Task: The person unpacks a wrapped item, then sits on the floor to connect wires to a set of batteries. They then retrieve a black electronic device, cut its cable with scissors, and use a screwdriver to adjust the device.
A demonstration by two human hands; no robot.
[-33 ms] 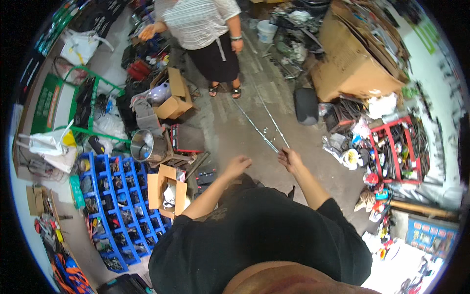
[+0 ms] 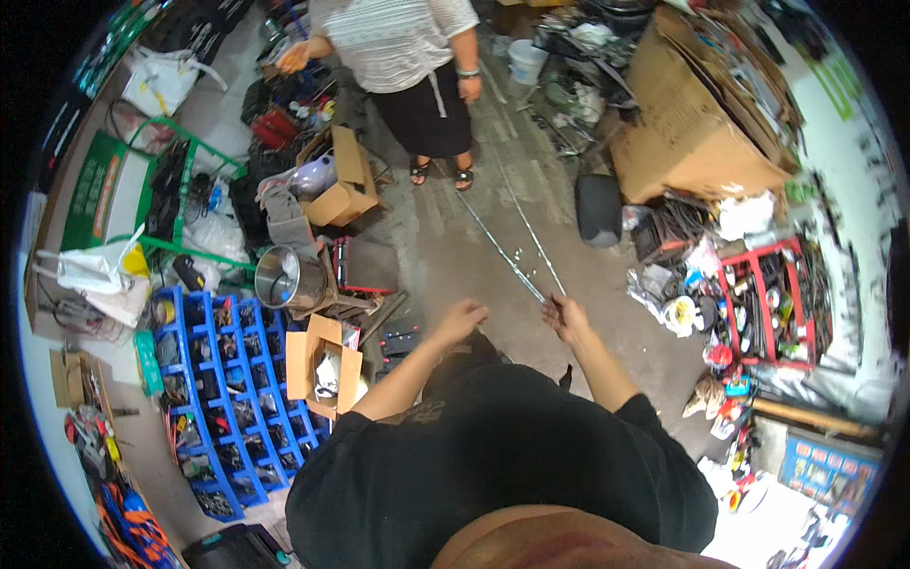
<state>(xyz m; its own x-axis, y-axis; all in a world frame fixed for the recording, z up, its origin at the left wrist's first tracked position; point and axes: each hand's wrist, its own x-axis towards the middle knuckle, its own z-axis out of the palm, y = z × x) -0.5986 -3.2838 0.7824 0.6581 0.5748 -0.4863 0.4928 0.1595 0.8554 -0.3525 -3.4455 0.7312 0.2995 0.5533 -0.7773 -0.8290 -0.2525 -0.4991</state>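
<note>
Two long, thin, silvery strands (image 2: 492, 241) run down from near the other person's feet, drawing closer together toward me. Their near ends meet the curled fingers of my right hand (image 2: 567, 320), which seems closed on them. The frames do not show whether they are rods or chain. A few small whitish bits (image 2: 518, 254) show between the strands. My left hand (image 2: 461, 321) hovers in front of my body, apart from the strands, its fingers bent together. Anything pinched in it is too small to make out.
A person (image 2: 398, 57) in a striped top stands ahead. Left are blue parts bins (image 2: 227, 398), an open carton (image 2: 324, 365) and a metal pot (image 2: 284, 277). On the right are a dark rounded block (image 2: 599, 211), a huge cardboard box (image 2: 692, 133) and a red rack (image 2: 758, 256).
My view has shifted slightly, so the room sits a little further right in the picture. Both hands keep nearly the same pose.
</note>
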